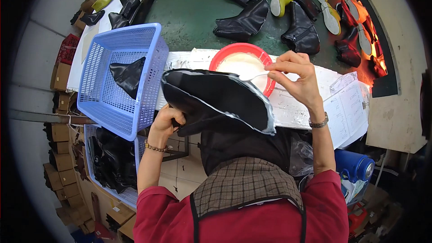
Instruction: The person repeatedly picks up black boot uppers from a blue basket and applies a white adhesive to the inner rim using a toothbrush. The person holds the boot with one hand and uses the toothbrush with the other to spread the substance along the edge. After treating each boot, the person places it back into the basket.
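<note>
We've got a black boot upper (216, 101) held up in front of us, white glue along its edge. Our left hand (167, 119) is clamped on its lower left part. Our right hand (294, 74) pinches a brush (254, 76) over the red bowl (225, 56) just behind. A blue basket (119, 81) sits left, with more boots (243, 22) on the green belt (189, 4) beyond.

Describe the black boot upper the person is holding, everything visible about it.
The black boot upper looks like soft, matte leather, lying sole-side up and roughly level over the workbench edge. A whitish, glossy band runs along its rim, widest at the right-hand tip. The left hand grips it from below at its left end. The right hand holds a thin white brush just above its far edge, in front of a red bowl of white paste.
</note>
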Action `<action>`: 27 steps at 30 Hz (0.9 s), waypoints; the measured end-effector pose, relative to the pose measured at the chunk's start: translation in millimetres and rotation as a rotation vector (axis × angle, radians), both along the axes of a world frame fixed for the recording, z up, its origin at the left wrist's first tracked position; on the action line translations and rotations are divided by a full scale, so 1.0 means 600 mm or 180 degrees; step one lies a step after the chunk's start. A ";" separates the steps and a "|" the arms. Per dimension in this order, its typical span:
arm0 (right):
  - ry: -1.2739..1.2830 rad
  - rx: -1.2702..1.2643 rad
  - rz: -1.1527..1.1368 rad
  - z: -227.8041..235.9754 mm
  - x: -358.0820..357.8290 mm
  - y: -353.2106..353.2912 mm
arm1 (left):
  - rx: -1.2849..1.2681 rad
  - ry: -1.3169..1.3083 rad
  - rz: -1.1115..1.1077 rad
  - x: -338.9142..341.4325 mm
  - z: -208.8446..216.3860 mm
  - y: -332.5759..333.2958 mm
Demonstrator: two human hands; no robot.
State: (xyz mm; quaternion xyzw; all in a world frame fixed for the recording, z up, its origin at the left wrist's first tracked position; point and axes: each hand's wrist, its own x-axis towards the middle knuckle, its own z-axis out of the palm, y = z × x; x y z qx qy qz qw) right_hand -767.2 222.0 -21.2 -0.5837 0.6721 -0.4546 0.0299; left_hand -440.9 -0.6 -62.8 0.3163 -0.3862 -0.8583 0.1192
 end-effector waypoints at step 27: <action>0.0128 -0.0233 0.0068 -0.001 0.003 -0.015 | 0.0146 -0.0137 -0.0680 0.000 -0.006 -0.012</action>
